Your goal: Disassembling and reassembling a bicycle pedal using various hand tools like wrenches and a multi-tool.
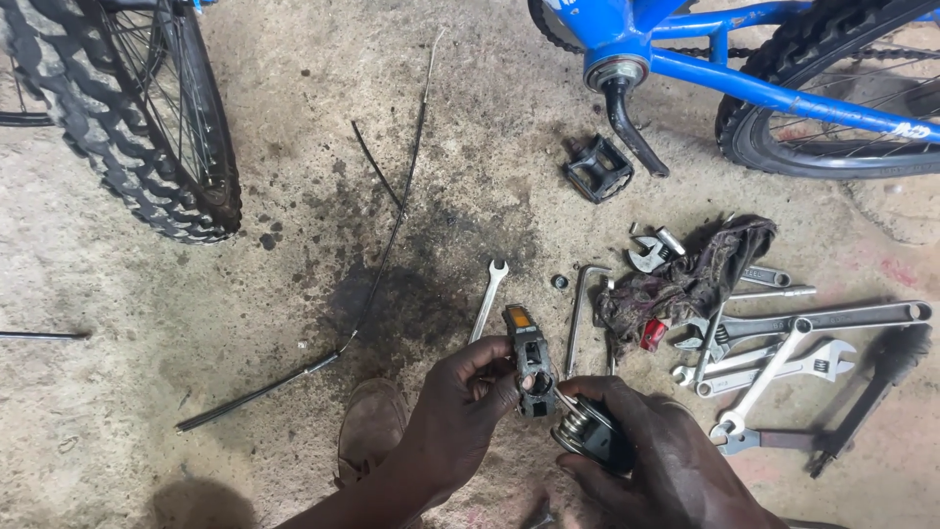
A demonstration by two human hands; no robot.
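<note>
The left hand (460, 407) is closed around a black bicycle pedal (530, 360) with an orange reflector, held upright above the concrete floor (196, 294). Just beside it, the right hand (651, 446) grips a small round tin (587, 431), and a thin tool seems to reach from there into the pedal's lower end. Judging by this, the pedal is off the blue bicycle (744, 78), whose crank arm (632, 122) hangs bare; refitting remains. A second pedal (597, 168) lies near the crank, with spanners (783, 353) and a rag (685, 274) toward the floor's right edge.

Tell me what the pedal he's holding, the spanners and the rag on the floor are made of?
The pedal in the left hand looks like black plastic with an orange reflector; dull, moulded look. The spanners seem to be shiny steel, since they gleam silver. The rag looks like soft cloth, crumpled and stained dark.
</note>
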